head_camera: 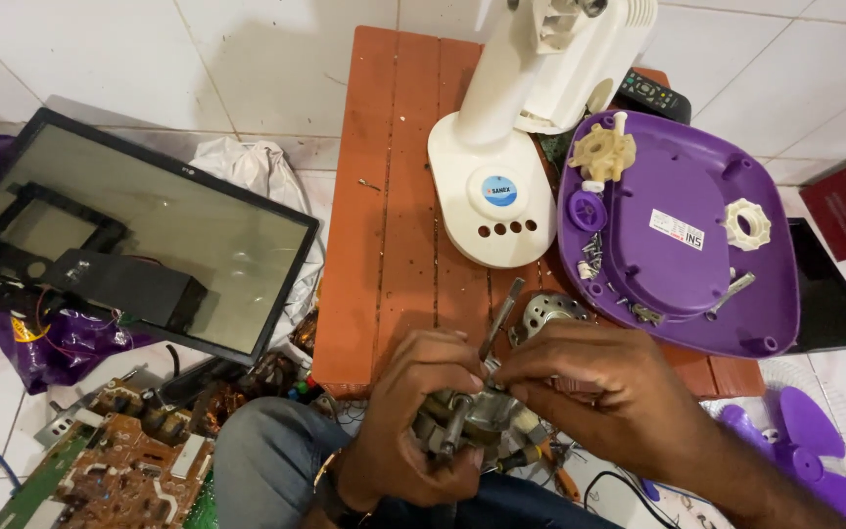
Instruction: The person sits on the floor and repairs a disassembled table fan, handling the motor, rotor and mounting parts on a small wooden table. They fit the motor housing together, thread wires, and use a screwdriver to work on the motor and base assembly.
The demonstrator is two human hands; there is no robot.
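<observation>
Left hand (pixel 413 431) grips the fan motor (pixel 477 416); right hand (pixel 589 387) pinches its top, near the worktop (pixel 394 196) edge.

A purple fan base (pixel 697 294) lies at two o'clock on the orange counter (pixel 394 196), a flat screen (pixel 149 225) at nine.

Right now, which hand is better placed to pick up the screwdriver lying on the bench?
Probably the right hand: it lies just below the screwdriver and pinches lightly, while the left hand cradles the fan motor.
</observation>
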